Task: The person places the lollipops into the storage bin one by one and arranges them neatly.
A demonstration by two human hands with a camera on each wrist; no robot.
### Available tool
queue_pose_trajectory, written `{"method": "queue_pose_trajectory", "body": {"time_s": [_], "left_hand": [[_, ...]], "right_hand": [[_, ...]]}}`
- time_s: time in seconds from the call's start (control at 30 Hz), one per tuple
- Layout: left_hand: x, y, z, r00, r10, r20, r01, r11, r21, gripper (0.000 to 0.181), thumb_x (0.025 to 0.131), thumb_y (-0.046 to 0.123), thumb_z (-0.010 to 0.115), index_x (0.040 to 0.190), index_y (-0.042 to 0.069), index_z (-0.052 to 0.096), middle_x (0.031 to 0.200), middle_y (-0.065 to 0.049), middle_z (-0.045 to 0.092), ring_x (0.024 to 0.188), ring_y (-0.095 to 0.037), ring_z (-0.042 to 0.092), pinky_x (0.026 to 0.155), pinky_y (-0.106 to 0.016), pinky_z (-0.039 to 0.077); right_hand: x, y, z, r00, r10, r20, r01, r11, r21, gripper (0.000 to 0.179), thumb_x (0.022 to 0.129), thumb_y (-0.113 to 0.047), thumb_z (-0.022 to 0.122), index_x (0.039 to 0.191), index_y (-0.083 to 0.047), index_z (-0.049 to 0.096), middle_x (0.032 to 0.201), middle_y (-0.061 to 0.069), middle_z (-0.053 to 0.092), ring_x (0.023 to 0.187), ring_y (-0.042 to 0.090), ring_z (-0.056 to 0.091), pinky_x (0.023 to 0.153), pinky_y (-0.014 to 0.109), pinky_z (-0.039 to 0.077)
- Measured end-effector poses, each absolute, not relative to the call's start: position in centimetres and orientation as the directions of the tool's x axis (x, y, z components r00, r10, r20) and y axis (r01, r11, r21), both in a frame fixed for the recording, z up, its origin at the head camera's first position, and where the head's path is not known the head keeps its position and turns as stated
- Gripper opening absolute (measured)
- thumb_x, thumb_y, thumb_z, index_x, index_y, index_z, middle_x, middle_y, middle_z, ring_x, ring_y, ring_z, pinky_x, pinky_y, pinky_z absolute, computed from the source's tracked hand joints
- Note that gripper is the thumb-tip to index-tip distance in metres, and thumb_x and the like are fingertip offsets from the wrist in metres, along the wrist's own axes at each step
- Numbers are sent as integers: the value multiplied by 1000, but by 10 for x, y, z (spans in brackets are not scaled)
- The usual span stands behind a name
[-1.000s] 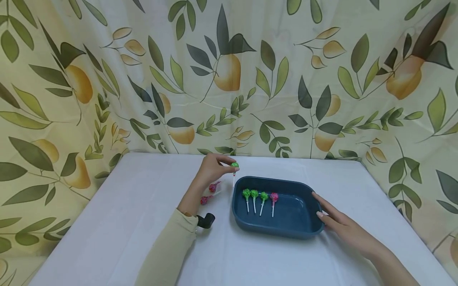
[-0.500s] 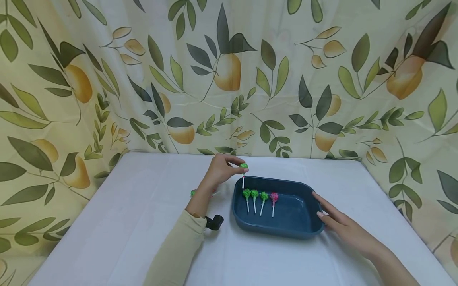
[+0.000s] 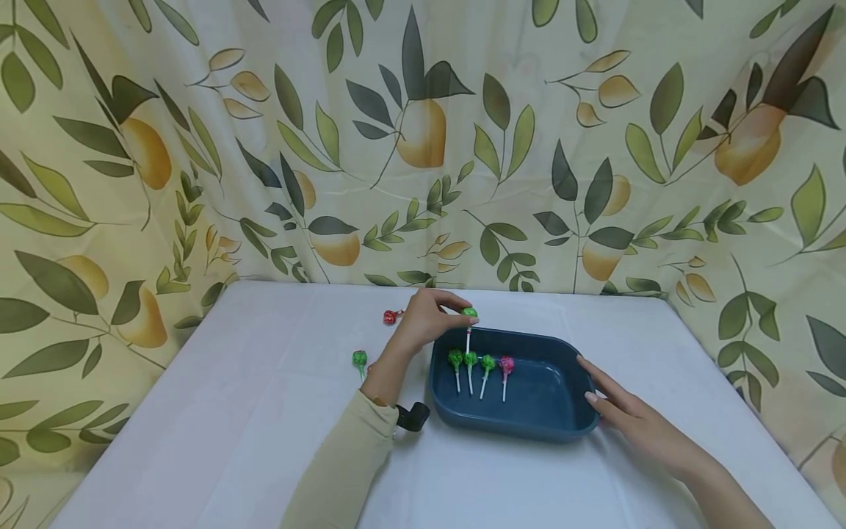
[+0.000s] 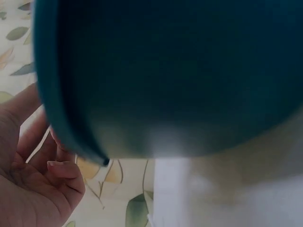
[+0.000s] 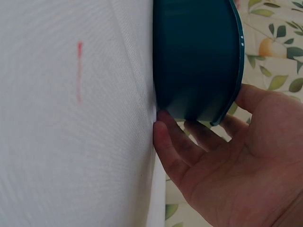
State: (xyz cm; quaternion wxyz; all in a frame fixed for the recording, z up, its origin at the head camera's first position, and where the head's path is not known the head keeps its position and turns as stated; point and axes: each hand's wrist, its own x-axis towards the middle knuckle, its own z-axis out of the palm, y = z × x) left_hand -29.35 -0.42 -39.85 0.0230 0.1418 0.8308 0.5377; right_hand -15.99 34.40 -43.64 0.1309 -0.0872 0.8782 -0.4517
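Observation:
My left hand [image 3: 429,317] pinches a green-wrapped lollipop [image 3: 469,313] by its head between thumb and fingers. Its white stick hangs down over the far left part of a dark blue rectangular tray [image 3: 529,426]. Inside the tray three green lollipops [image 3: 487,362] and one pink lollipop [image 3: 507,364] lie in a row, sticks toward me. My right hand [image 3: 628,415] holds the tray's right end, thumb at the rim, and in the right wrist view its fingers [image 5: 173,151] curve along the outer wall down to the tabletop. The left wrist view shows the tray's wall [image 4: 165,85] close up.
Left of the tray, a red lollipop [image 3: 390,317] and a green lollipop [image 3: 359,358] lie on the white tabletop [image 3: 264,411]. A pink one [image 3: 371,367] is mostly hidden by the left forearm. Behind the table hangs a leaf-and-fruit patterned curtain [image 3: 423,184].
My left hand has moved right with the green lollipop, from beside the tray to over its far left rim. The red and green lollipops on the table have come into view. The right hand stays put.

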Motion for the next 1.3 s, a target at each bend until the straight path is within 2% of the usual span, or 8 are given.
{"method": "queue_pose_trajectory", "body": {"time_s": [0.33,0.7,0.97,1.13,1.2,1.23,1.3], "left_hand": [[-291,12,-402,-943,300,144,255,374,892,19,83,23,90,100,16,84,90,9,75,77,-15,63,65,-28,50],[-286,35,-406,-933,324,156,273,355,894,18,82,23,91,97,14,84,85,10,74,80,-9,64,66,-26,52],[-284,47,-412,-924,344,165,291,357,888,19,80,22,93,95,14,85,85,11,75,76,-7,62,61,-25,50],[-282,55,-414,-919,361,160,304,388,870,22,77,24,94,95,15,85,85,12,75,78,-3,63,65,-24,51],[-281,59,-414,-918,366,152,303,401,865,22,77,24,95,95,16,86,84,12,75,78,-2,65,68,-24,52],[-281,60,-414,-919,365,146,301,411,860,22,77,25,95,95,16,86,83,12,75,78,-1,65,69,-24,52],[-280,65,-415,-921,365,134,294,428,855,21,77,25,94,94,17,86,81,12,74,78,-1,65,69,-24,52]], "right_hand": [[-159,345,-437,-950,-282,-137,-48,562,-826,63,112,-39,46,167,-32,17,172,15,8,152,49,11,92,12,37],[-159,345,-437,-950,-275,-145,-38,567,-823,64,112,-40,46,167,-31,16,171,16,8,151,50,12,90,14,41],[-159,345,-437,-950,-280,-139,-44,562,-826,63,112,-39,46,167,-32,17,171,15,8,151,49,13,91,14,41],[-159,345,-436,-950,-277,-146,-46,584,-810,63,112,-41,45,167,-33,16,171,15,9,152,49,12,101,28,42],[-158,346,-436,-950,-277,-143,-49,588,-808,63,112,-42,45,167,-34,16,171,15,9,152,49,13,102,28,41],[-158,346,-436,-950,-280,-140,-52,581,-812,63,112,-41,45,167,-33,16,171,16,9,152,49,13,98,22,41],[-157,347,-436,-950,-284,-131,-57,569,-821,62,112,-41,45,167,-32,17,171,16,9,152,49,13,97,20,40]]}}
